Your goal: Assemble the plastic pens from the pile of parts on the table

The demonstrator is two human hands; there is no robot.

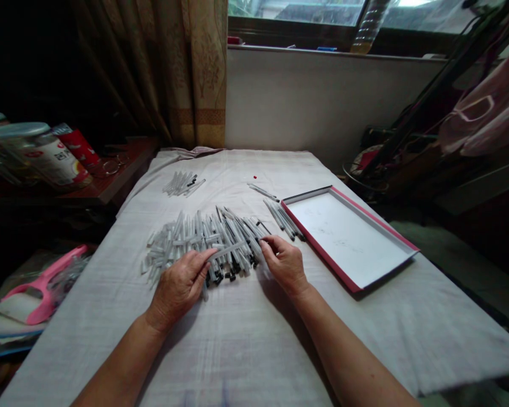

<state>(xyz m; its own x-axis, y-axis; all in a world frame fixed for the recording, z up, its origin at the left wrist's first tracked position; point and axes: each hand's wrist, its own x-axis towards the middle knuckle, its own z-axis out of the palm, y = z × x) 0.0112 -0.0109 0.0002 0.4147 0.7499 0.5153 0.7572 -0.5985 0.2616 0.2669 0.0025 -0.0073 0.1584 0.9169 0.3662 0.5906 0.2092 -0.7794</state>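
Note:
My left hand (180,285) pinches one end of a clear pen barrel (229,249) between thumb and fingers, its other end pointing right over the pile. To the right, my right hand (284,264) has its thumb and fingertips pressed together at the pile's edge; what is between them is too small to make out. Below and beyond both hands lies a pile of clear pen barrels (186,232), mixed at its right with dark-tipped pen parts (233,226). Several dark-ended pens (283,220) lie side by side between the pile and a shallow box lid.
The red-edged white box lid (343,237) rests at the right of the cloth-covered table (220,350). Farther back are a small group of clear tubes (180,183), two thin pens (263,192) and a red bit (255,177). Jars (46,152) stand on a side table at left.

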